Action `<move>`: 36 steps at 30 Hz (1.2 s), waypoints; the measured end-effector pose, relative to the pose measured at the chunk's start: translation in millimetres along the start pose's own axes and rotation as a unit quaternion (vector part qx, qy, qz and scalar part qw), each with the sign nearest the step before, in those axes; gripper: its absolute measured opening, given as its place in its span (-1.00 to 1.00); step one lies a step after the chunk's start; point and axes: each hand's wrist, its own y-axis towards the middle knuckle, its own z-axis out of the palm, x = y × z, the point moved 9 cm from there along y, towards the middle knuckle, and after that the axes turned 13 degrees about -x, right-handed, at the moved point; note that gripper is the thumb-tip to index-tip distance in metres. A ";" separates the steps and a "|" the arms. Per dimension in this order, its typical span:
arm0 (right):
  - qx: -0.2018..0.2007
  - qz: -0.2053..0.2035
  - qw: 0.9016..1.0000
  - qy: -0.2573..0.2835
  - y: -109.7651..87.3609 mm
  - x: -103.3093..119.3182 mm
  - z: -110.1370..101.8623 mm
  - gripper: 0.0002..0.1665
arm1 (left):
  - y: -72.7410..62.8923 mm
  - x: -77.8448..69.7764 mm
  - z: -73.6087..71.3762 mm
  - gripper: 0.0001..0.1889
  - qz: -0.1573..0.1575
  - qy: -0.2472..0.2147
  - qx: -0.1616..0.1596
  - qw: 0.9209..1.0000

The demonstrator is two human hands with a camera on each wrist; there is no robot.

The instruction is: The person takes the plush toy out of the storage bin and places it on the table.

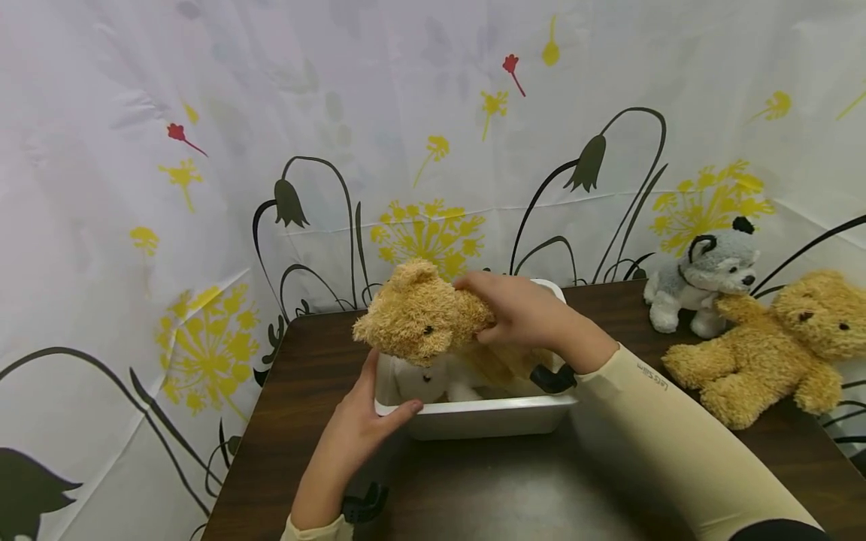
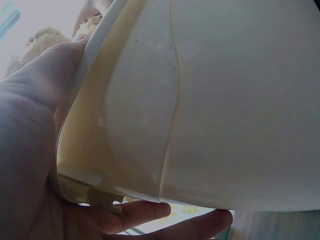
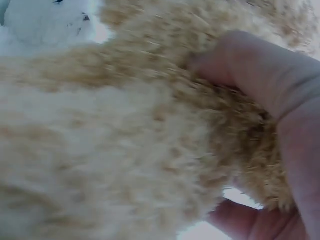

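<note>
Fingers (image 1: 479, 283) of the right hand (image 1: 524, 312) clamp the shaggy tan teddy bear (image 1: 419, 315) about the neck, over the white tub (image 1: 483, 424) whose rim the left hand (image 1: 355, 428) grips; the toy is judged light, soft, non-slip and best held around the torso.

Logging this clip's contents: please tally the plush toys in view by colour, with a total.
Golden fuzzy plush bears: 2
Grey-and-white plush dog: 1
White plush toy, partly hidden in the white rectangular bin: 1
Total visible: 4
</note>
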 end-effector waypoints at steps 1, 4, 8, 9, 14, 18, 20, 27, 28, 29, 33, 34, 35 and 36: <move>-0.015 0.005 1.000 0.003 0.2 -1.2 -3.6 -0.04 | 0.4 0.3 0.5 0.30 -0.002 0.000 0.003 1.000; -0.066 0.024 0.997 0.022 -1.0 -5.3 -17.0 -0.01 | 0.8 0.2 2.0 0.29 -0.004 0.000 0.007 1.000; -0.164 0.054 0.983 0.070 -5.8 -14.4 -40.6 -0.03 | 1.2 -0.5 2.2 0.27 0.002 -0.003 -0.001 1.000; -0.196 0.059 0.975 0.083 -8.0 -16.8 -48.3 -0.05 | 1.2 -0.5 1.9 0.26 0.004 -0.005 -0.004 1.000; -0.344 0.096 0.923 0.144 -22.3 -35.5 -87.7 -0.15 | 1.0 -2.1 1.5 0.22 0.023 -0.011 -0.023 0.999; -0.420 0.117 0.886 0.157 -31.2 -49.2 -112.4 -0.06 | 0.4 -3.1 -0.9 0.21 0.031 -0.011 -0.031 0.999; -0.453 0.112 0.871 0.153 -35.7 -50.2 -124.2 0.03 | 0.1 -3.0 -1.9 0.22 0.033 -0.012 -0.032 0.999; -0.551 0.106 0.803 0.203 -56.1 -60.4 -149.8 -0.29 | -0.8 -2.8 -3.8 0.22 0.039 -0.019 -0.035 0.998; -0.564 0.108 0.789 0.217 -60.1 -67.0 -150.5 -0.33 | -0.9 -2.4 -3.7 0.22 0.038 -0.021 -0.035 0.998; -0.578 0.106 0.777 0.227 -64.7 -74.4 -151.0 -0.36 | -1.0 -2.2 -3.4 0.22 0.037 -0.023 -0.034 0.998; -0.619 0.117 0.733 0.254 -84.2 -108.5 -148.0 -0.35 | -1.6 -1.8 -2.4 0.24 0.031 -0.026 -0.030 0.999; -0.624 0.125 0.726 0.261 -88.4 -116.5 -146.9 -0.34 | -1.7 -1.6 -2.4 0.25 0.029 -0.026 -0.030 0.999; -0.627 0.130 0.721 0.265 -92.2 -123.8 -145.5 -0.33 | -1.9 -1.6 -2.5 0.25 0.028 -0.025 -0.030 0.999; -0.624 0.142 0.719 0.271 -95.4 -131.1 -143.3 -0.32 | -2.2 -1.7 -2.8 0.25 0.028 -0.024 -0.031 0.999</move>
